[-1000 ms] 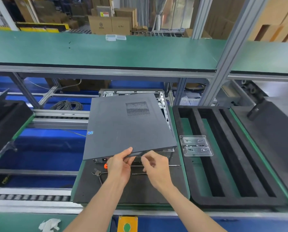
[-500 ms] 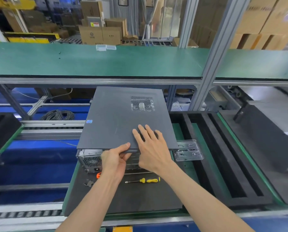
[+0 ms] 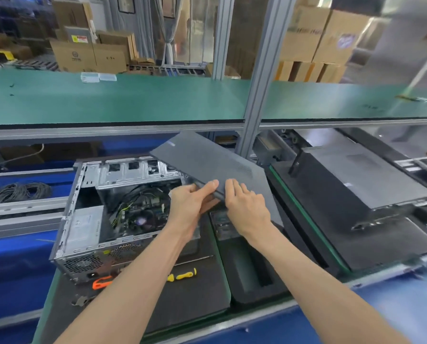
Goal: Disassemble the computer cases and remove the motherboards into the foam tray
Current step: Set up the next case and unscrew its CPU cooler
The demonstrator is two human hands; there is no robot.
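The dark grey side panel [image 3: 207, 160] is lifted off the computer case [image 3: 88, 219] and hangs tilted to the case's right. My left hand [image 3: 190, 202] grips its near edge, fingers curled under it. My right hand [image 3: 244, 207] lies on top of the panel with straight fingers. The case stands open on a dark mat, showing the motherboard [image 3: 143, 214], its fan and cables. The black foam tray [image 3: 252, 269] with slots lies right of the case, partly hidden under the panel and my right arm.
A yellow-handled screwdriver [image 3: 182, 275] and an orange tool [image 3: 100, 283] lie on the mat in front of the case. Another dark computer case [image 3: 366, 180] rests on foam at the right. A green shelf [image 3: 133, 100] runs overhead; a cable coil [image 3: 19, 192] lies at left.
The side panel has come off the case and swung up and to the right, exposing the inside. Both hands moved right with it, and my view shifted right.
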